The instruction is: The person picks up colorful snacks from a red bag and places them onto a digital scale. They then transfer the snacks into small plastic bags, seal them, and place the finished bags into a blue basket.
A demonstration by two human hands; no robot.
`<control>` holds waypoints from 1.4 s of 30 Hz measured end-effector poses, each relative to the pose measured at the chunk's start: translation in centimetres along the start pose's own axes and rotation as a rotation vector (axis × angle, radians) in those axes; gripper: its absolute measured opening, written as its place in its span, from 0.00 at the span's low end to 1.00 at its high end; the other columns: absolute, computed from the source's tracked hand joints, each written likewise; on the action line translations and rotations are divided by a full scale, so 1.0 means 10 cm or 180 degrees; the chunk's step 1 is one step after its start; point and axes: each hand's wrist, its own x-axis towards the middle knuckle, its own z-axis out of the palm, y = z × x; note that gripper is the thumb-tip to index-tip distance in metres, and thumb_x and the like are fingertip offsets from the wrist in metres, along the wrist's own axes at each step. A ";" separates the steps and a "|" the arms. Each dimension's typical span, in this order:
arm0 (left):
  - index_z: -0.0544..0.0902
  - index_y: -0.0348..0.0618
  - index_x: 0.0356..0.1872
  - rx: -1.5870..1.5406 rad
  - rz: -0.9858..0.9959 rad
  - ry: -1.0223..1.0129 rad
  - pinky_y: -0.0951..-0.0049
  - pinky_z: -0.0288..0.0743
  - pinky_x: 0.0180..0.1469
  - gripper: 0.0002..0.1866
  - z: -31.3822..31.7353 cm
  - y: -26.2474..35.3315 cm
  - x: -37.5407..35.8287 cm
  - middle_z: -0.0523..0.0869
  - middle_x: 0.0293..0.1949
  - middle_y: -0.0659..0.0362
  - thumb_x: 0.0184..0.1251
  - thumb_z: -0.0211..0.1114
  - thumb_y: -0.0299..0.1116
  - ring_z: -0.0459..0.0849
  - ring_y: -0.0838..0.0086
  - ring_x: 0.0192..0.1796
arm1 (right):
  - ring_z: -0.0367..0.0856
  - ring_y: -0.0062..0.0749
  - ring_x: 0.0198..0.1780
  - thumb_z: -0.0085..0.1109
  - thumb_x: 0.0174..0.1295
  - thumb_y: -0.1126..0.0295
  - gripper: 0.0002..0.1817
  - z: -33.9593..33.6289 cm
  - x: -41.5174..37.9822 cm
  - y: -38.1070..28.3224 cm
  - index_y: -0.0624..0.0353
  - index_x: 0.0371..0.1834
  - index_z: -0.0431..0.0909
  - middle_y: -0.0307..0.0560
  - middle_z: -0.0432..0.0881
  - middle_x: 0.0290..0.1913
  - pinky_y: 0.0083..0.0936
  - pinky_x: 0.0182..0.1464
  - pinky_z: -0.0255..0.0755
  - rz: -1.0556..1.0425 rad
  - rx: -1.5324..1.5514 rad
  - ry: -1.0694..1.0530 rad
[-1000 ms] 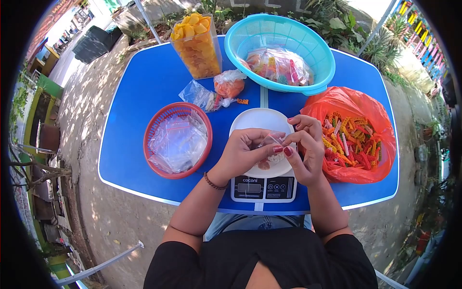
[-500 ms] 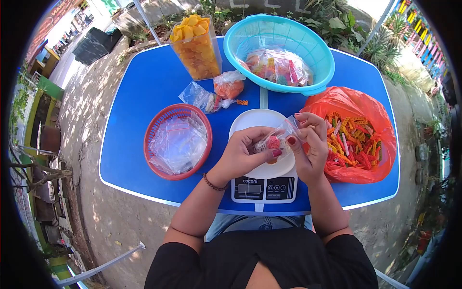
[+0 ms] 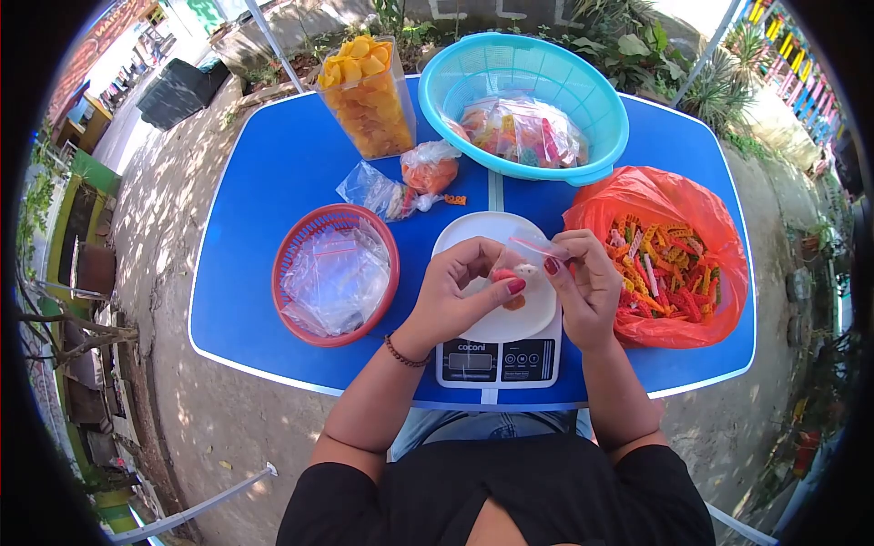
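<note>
A small clear zip bag [image 3: 528,255] with pink and whitish pieces inside hangs between my two hands, above the white round plate [image 3: 473,229] of a kitchen scale [image 3: 499,362]. My left hand [image 3: 466,289] is closed on the bag's left side, thumb and fingers round it. At the bag's upper right, my right hand [image 3: 587,284] pinches its edge near the pink zip strip. Just below the bag, a small orange-brown piece [image 3: 514,302] shows over the plate; whether it lies on it is unclear.
Blue table [image 3: 246,227]; red basket of empty bags [image 3: 387,300] at left; clear container of yellow chips [image 3: 369,109] and tied bags [image 3: 428,168] behind; turquoise basket of filled bags [image 3: 592,100] at the back; red plastic bag of colourful snacks [image 3: 719,218] at right.
The small bag's top has turned, its pink zip strip now stretched toward my right hand. My left fingers have shifted slightly up and spread wider round the bag. The view has shifted slightly.
</note>
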 end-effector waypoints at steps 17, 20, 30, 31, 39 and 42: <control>0.83 0.33 0.44 0.1103 0.0955 0.0459 0.77 0.82 0.46 0.07 0.08 -0.03 -0.04 0.88 0.46 0.50 0.70 0.70 0.24 0.87 0.76 0.43 | 0.75 0.22 0.33 0.64 0.60 0.82 0.04 -0.02 -0.04 -0.05 0.66 0.37 0.79 0.46 0.80 0.35 0.17 0.35 0.65 -0.0403 -0.0345 -0.0059; 0.83 0.34 0.42 0.1000 0.0788 0.0505 0.79 0.80 0.42 0.06 0.11 -0.02 -0.06 0.88 0.45 0.50 0.69 0.69 0.24 0.86 0.79 0.39 | 0.76 0.26 0.33 0.63 0.57 0.82 0.04 0.07 -0.04 -0.08 0.65 0.34 0.78 0.46 0.81 0.34 0.21 0.36 0.67 -0.0292 -0.0189 0.0040; 0.83 0.37 0.37 0.1719 0.1410 0.0525 0.81 0.78 0.34 0.06 0.22 0.00 -0.03 0.89 0.39 0.54 0.59 0.70 0.22 0.83 0.82 0.33 | 0.78 0.38 0.33 0.63 0.48 0.79 0.08 0.12 -0.01 -0.14 0.59 0.31 0.78 0.44 0.82 0.32 0.31 0.42 0.66 -0.0986 -0.1283 -0.0108; 0.84 0.37 0.36 0.1815 0.1557 0.0536 0.81 0.77 0.33 0.06 0.23 0.00 -0.02 0.89 0.38 0.54 0.58 0.70 0.22 0.83 0.81 0.32 | 0.78 0.37 0.33 0.64 0.47 0.79 0.08 0.12 -0.01 -0.14 0.58 0.31 0.78 0.44 0.82 0.32 0.32 0.42 0.65 -0.1049 -0.1355 -0.0126; 0.88 0.40 0.36 0.2275 0.1914 0.0742 0.81 0.76 0.31 0.04 0.19 0.04 -0.03 0.90 0.38 0.55 0.61 0.71 0.22 0.86 0.78 0.34 | 0.78 0.37 0.34 0.67 0.51 0.79 0.08 0.12 0.01 -0.14 0.57 0.33 0.80 0.42 0.83 0.33 0.32 0.43 0.65 -0.1215 -0.1532 -0.0115; 0.88 0.41 0.36 0.2174 0.1755 0.0829 0.81 0.74 0.30 0.03 0.17 0.06 -0.04 0.91 0.38 0.55 0.62 0.71 0.23 0.86 0.78 0.34 | 0.78 0.36 0.35 0.72 0.54 0.78 0.07 0.13 0.01 -0.11 0.57 0.32 0.82 0.42 0.84 0.33 0.31 0.43 0.67 -0.0732 -0.1080 0.0091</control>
